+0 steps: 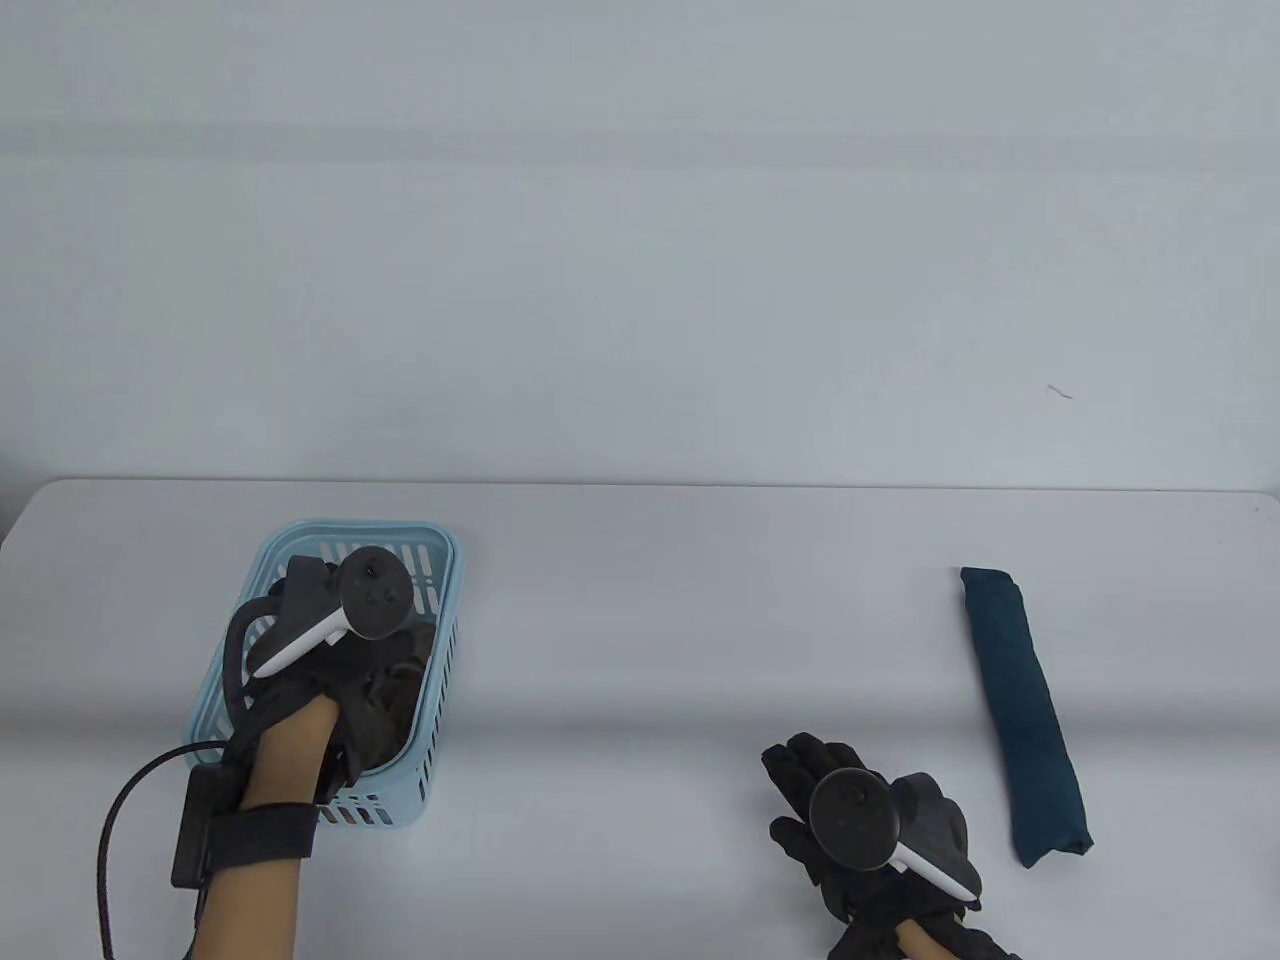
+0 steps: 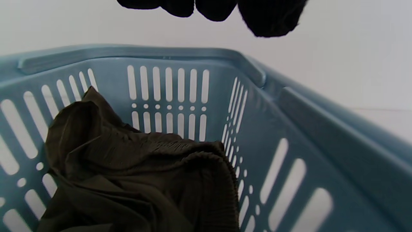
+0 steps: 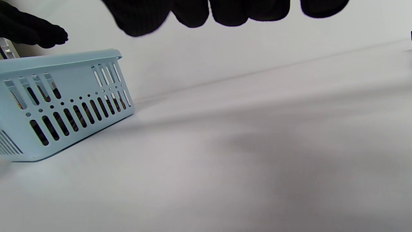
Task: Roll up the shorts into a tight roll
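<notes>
Hovering over blue basket (image 1: 440, 640) at lower left, left hand (image 1: 330, 640), fingers loose, just above crumpled dark shorts (image 2: 138, 180); right hand (image 1: 860, 830) farther, spread, empty.

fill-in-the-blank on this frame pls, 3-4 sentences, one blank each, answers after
1. The left hand reaches into the light blue ____.
2. The crumpled dark shorts lie inside the basket, not yet ____.
3. A teal roll lies on the table to the ____ of the right hand.
4. The right hand holds ____.

Missing words: basket; rolled; right; nothing
</notes>
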`<state>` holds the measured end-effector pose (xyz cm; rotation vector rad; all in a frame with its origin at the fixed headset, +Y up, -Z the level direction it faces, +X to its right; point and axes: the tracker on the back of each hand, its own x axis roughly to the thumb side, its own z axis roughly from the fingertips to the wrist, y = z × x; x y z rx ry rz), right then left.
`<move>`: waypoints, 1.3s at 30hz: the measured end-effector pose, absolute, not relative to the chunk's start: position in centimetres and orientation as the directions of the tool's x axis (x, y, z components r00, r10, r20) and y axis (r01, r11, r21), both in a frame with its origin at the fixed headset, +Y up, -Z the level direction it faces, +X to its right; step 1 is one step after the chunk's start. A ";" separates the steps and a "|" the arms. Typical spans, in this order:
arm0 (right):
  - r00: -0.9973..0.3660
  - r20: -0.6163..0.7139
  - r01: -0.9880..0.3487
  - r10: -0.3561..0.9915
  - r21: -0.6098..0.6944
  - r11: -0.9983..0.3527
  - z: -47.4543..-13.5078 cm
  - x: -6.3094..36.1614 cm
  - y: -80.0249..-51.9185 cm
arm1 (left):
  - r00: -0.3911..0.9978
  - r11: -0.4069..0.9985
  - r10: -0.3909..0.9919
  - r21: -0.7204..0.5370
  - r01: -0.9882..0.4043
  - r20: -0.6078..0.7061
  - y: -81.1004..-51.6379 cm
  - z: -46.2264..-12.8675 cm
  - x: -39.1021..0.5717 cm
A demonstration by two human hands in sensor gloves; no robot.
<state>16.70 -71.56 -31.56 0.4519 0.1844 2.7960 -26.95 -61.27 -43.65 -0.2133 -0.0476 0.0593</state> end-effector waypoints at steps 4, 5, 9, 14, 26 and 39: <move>-0.905 0.283 -0.269 0.318 0.197 -0.943 -31.7 16.7 -71.8 | 0.996 0.924 0.092 -0.372 -0.089 -0.010 -62.9 -46.5 -28.0; -0.905 0.279 -0.271 0.321 0.204 -0.941 -31.8 16.8 -71.9 | 0.996 0.915 0.091 -0.395 -0.088 -0.012 -63.3 -47.2 -28.1; -0.907 0.262 -0.278 0.328 0.210 -0.937 -32.0 17.0 -71.9 | 0.997 0.863 0.081 -0.499 -0.079 -0.019 -65.5 -49.1 -28.0; -0.908 0.249 -0.286 0.337 0.220 -0.933 -32.4 17.2 -72.1 | 1.000 0.781 0.016 -0.624 -0.026 -0.022 -68.5 -50.2 -27.7; -0.909 0.235 -0.281 0.344 0.266 -0.922 -32.6 17.0 -73.0 | 0.950 0.690 -0.313 -0.692 0.212 -0.021 -74.4 -50.0 -27.7; -0.901 0.228 -0.302 0.370 0.284 -0.910 -32.7 17.5 -73.2 | 0.959 0.905 -0.256 -0.379 0.195 -0.119 -70.4 -49.9 -28.3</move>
